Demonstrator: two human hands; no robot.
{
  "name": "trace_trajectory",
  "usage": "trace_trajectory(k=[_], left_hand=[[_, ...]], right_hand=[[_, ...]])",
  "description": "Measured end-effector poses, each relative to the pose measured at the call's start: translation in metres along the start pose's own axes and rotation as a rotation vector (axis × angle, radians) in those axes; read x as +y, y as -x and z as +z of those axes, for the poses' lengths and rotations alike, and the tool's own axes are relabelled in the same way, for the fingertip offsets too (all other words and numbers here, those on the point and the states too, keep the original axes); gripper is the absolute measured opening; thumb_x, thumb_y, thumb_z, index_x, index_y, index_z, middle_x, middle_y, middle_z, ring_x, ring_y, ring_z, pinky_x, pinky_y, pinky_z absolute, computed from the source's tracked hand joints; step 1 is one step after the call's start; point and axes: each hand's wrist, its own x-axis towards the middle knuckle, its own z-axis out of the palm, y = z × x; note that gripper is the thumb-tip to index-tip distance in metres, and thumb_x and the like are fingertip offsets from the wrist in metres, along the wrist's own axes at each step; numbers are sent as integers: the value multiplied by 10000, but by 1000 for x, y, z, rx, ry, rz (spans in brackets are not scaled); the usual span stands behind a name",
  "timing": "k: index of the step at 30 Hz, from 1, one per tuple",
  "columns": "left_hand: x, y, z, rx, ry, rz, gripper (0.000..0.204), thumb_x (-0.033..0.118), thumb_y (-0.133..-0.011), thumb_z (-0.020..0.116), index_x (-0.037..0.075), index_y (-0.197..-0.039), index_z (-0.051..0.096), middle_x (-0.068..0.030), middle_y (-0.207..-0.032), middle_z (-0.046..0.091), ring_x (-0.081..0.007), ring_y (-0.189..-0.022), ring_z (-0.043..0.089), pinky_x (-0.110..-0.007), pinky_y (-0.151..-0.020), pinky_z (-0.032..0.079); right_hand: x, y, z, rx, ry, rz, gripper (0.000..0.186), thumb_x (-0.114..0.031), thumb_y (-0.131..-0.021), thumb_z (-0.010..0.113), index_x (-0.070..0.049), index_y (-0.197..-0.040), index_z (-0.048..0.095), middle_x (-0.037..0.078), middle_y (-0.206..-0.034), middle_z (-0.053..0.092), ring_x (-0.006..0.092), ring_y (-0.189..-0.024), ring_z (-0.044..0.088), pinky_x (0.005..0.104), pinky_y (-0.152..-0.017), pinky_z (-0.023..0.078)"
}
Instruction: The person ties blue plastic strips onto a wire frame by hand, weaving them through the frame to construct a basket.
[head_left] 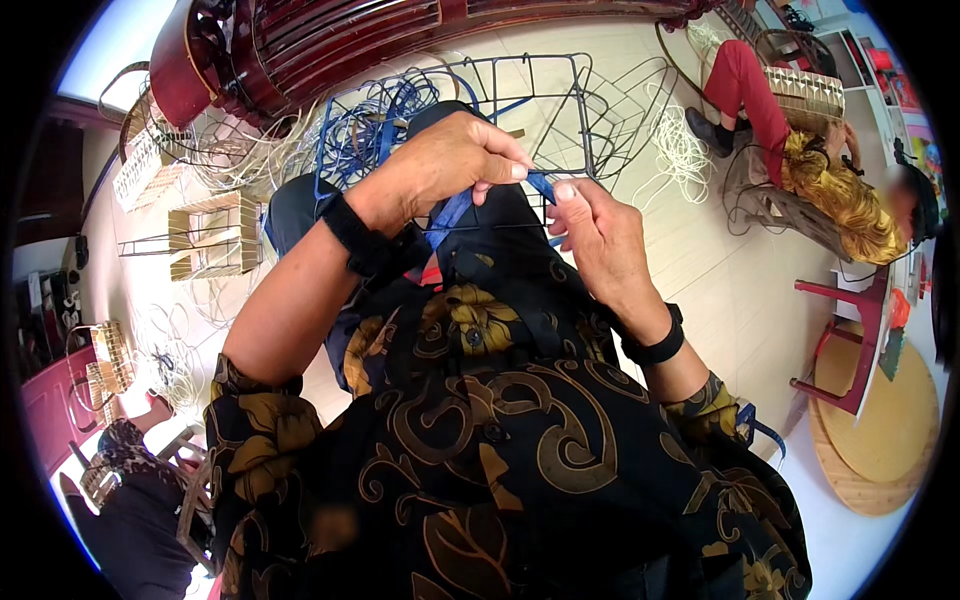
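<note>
My left hand [455,165] pinches a blue strip [541,186] between thumb and fingers, above my lap. Close by on the right, my right hand [598,232] grips the same strip with its thumb and curled fingers. A wider blue strip [449,216] hangs below my left wrist. Under and beyond my hands, a dark wire frame [492,75] rests across my knees, its near side partly hidden by my arms. A tangle of blue strips [372,128] lies inside the frame's left part.
Loose cream strips [676,150] lie on the floor right of the frame. A half-woven basket [213,236] stands at left. Beyond is a dark red wooden bench [350,40]. At right, a person in a gold top [835,205] sits near another basket; another person [140,510] is at lower left.
</note>
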Motion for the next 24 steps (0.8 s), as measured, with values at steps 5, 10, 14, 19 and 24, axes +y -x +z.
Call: trace_trajectory(k=[5, 10, 14, 19, 24], left_hand=[[-4, 2, 3, 2, 71, -9, 167, 89, -887, 680, -19, -1004, 730, -18, -689, 632, -94, -561, 551, -230, -538, 432], [-4, 5, 2, 21, 53, 7, 171, 92, -886, 682, -19, -1006, 729, -19, -695, 636, -95, -567, 553, -231, -541, 434], [-9, 3, -2, 1, 55, 21, 174, 96, -885, 685, -17, -1010, 730, -17, -701, 638, -96, -574, 554, -232, -546, 438], [-7, 5, 0, 12, 36, 26, 180, 91, -883, 677, -8, -1024, 730, -15, -707, 637, -93, -583, 551, -233, -562, 447], [-7, 8, 3, 23, 40, 71, 193, 100, -880, 668, 1, -1036, 727, -4, -727, 627, -81, -598, 542, -227, -577, 444]], right_hand=[[6, 0, -1, -42, 198, -67, 313, -278, -1003, 582, 1, -866, 618, 11, -616, 588, 73, -522, 519, 251, -480, 407], [6, -2, 3, -47, 253, -101, 261, -242, -969, 628, 4, -882, 620, 100, -599, 577, 195, -506, 535, 327, -501, 431], [9, -4, 6, -20, 262, -176, 237, -230, -959, 639, -4, -889, 620, 153, -603, 571, 271, -495, 535, 362, -506, 441], [4, 0, 7, -9, 130, -114, 239, -205, -967, 622, -8, -832, 608, 59, -579, 558, 141, -501, 525, 305, -480, 411], [-3, -2, 6, -84, -327, 200, 233, -175, -965, 599, -35, -779, 612, -25, -590, 540, 40, -522, 461, 238, -452, 334]])
